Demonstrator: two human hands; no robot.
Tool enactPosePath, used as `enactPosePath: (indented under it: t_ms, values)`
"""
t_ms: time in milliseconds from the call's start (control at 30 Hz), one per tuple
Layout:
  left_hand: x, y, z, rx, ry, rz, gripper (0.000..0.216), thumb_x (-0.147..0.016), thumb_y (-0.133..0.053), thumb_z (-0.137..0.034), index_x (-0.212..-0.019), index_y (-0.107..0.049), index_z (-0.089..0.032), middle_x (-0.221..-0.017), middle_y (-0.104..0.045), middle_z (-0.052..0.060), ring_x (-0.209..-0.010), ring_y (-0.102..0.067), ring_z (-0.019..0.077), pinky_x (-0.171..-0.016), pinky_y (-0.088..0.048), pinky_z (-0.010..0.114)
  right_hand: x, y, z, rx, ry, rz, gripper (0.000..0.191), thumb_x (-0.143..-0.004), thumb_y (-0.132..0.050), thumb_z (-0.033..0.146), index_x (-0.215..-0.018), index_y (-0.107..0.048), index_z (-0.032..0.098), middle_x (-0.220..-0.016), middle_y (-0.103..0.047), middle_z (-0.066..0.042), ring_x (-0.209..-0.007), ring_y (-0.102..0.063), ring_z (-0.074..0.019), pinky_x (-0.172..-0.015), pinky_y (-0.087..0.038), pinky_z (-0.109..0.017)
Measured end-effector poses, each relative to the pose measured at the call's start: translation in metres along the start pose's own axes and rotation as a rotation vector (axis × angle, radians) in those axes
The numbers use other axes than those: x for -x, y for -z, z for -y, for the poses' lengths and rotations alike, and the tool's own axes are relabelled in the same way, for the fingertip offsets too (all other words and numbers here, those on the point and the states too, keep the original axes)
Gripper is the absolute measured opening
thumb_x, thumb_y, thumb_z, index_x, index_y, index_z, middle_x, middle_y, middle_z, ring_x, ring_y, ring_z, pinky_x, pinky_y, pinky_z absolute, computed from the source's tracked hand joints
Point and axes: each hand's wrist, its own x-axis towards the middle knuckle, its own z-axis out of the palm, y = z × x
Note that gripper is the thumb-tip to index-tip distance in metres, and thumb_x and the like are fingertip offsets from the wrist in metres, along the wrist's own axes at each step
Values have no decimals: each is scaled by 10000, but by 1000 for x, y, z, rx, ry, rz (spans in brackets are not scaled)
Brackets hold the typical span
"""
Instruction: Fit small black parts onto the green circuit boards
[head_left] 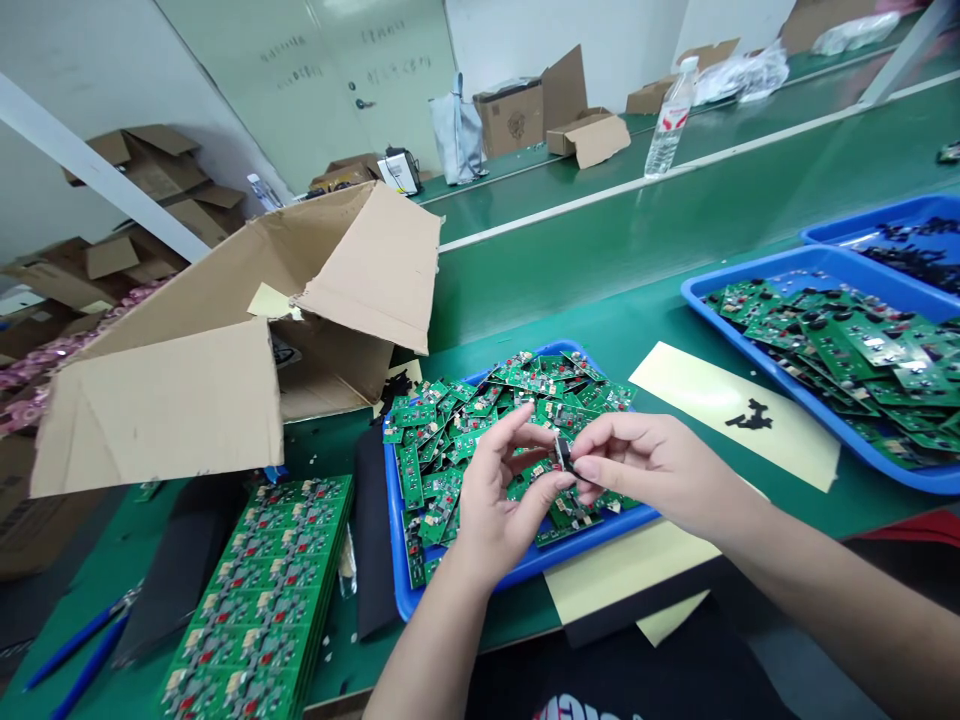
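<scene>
My left hand (501, 488) and my right hand (646, 462) meet over a blue tray (525, 572) heaped with small green circuit boards (480, 420). Both pinch a small black part (564, 455) between their fingertips, just above the boards. My left fingers are half curled, thumb and forefinger touching the part. My right fingers close on it from the right side.
A stack of green board panels (262, 600) lies front left, blue-handled pliers (82, 640) beside it. An open cardboard box (225, 330) stands at the left. Two more blue trays (825, 370) sit at the right, yellow paper (712, 400) with black parts (750, 414) between. A water bottle (670, 118) stands behind.
</scene>
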Motion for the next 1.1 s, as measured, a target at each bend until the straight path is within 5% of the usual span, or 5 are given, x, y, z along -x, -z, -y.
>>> enactPosePath:
  t_ms: [200, 500, 700, 1100]
  values:
    - [0, 1, -1, 115, 42, 19, 440, -865, -650, -191, -1268, -572, -348, -1091, -597, 49, -1006, -635, 165, -749, -600, 229, 4, -1, 5, 274, 117, -66, 127, -814, -654, 285, -882, -717, 199, -687, -686, 4, -606, -650, -106, -532, -518, -186]
    - [-2, 0, -5, 256, 126, -25, 360, -828, -689, -153, -1145, -650, -320, -1021, -623, 23, -939, -641, 129, -679, -559, 155, 1, -9, 9, 785, 599, -173, 130, -857, -556, 99, -814, -640, 187, -711, -662, 17, -633, -598, -80, -594, -493, -176]
    - [-2, 1, -7, 203, 145, -51, 279, -828, -691, -196, -1098, -664, -259, -986, -674, 46, -885, -663, 142, -704, -561, 195, 1, -12, 6, 867, 704, -219, 127, -868, -550, 73, -816, -595, 180, -709, -641, 5, -638, -593, -92, -590, -484, -198]
    - [-4, -2, -10, 60, 188, -124, 179, -847, -631, -186, -1016, -684, -212, -776, -672, 17, -593, -601, 91, -511, -514, 167, -3, -15, 2, 1103, 846, -270, 130, -901, -527, 92, -817, -589, 171, -723, -679, -49, -676, -637, -155, -623, -519, -285]
